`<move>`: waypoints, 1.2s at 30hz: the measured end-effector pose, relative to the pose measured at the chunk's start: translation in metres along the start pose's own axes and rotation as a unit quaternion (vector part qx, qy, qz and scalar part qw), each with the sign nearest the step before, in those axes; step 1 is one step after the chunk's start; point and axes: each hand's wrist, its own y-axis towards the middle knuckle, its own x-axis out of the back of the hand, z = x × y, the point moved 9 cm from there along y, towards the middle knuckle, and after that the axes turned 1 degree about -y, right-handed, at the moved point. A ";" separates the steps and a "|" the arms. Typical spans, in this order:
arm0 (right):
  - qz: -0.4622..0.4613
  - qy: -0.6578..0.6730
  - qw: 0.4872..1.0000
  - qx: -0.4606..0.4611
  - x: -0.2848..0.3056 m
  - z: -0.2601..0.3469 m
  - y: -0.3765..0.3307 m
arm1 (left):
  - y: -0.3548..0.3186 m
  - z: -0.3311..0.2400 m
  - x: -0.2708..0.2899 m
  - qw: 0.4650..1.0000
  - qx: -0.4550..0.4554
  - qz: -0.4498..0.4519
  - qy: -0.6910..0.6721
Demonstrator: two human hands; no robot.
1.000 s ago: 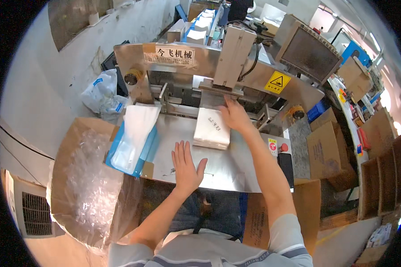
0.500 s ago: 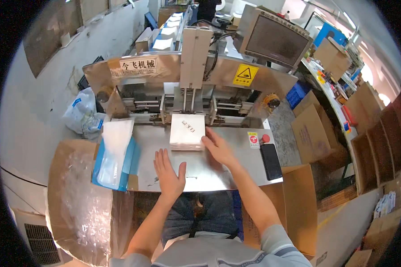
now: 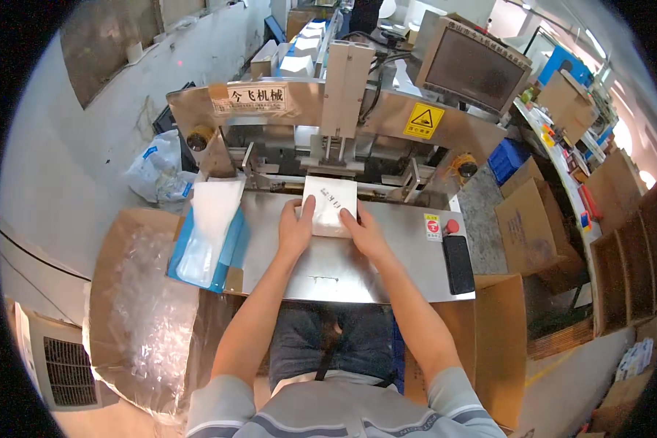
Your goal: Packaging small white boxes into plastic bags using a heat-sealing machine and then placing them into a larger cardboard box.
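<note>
A white square packet stack (image 3: 330,204) lies on the steel machine table (image 3: 328,270), just in front of the machine's outlet. My left hand (image 3: 295,228) presses against its left side with fingers reaching up along the edge. My right hand (image 3: 363,230) holds its lower right corner. Both hands grip the stack between them.
A pile of clear plastic bags (image 3: 208,226) rests on a blue tray left of the table. An open carton lined with plastic film (image 3: 135,306) stands at the lower left. A black phone (image 3: 458,263) and red button (image 3: 452,226) sit at the table's right. Cardboard boxes (image 3: 525,226) crowd the right.
My left hand has left the bare table and moved up to the stack's left side. My right hand has shifted from the stack's top to its lower right corner.
</note>
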 end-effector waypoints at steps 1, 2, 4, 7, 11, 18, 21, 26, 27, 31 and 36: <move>-0.001 0.000 1.000 -0.010 -0.001 0.003 -0.006 | -0.003 -0.002 0.002 0.999 0.036 -0.018 -0.004; -0.003 0.000 1.000 -0.011 0.000 -0.002 -0.010 | -0.007 -0.006 0.002 0.999 0.035 -0.016 -0.003; 0.017 0.114 0.993 0.025 0.001 -0.001 -0.023 | -0.020 -0.016 0.000 0.992 0.017 -0.003 -0.125; -0.017 -0.044 0.998 -0.040 0.035 0.022 -0.056 | -0.050 -0.024 0.009 0.992 0.008 0.066 -0.105; 0.069 -0.123 0.989 0.048 0.062 0.041 -0.077 | -0.093 -0.063 -0.015 0.964 -0.025 0.237 -0.118; 0.149 0.117 0.978 -0.093 0.068 0.005 -0.122 | -0.034 -0.052 -0.060 0.934 -0.040 0.302 0.186; 0.001 0.116 0.988 -0.104 0.113 0.002 -0.160 | 0.028 -0.020 -0.064 0.852 -0.053 0.265 0.448; -0.211 0.089 0.970 -0.083 0.227 -0.008 -0.266 | 0.094 0.043 -0.075 0.809 0.049 0.371 0.453; -0.272 0.098 0.954 -0.084 0.253 -0.008 -0.296 | 0.093 0.042 -0.084 0.810 0.059 0.402 0.423; -0.440 0.015 0.893 -0.091 0.335 -0.007 -0.392 | 0.103 0.044 -0.066 0.866 -0.123 0.290 0.388; -0.559 -0.168 0.769 -0.261 0.420 -0.139 -0.550 | -0.014 -0.035 -0.086 0.871 -0.213 0.250 0.365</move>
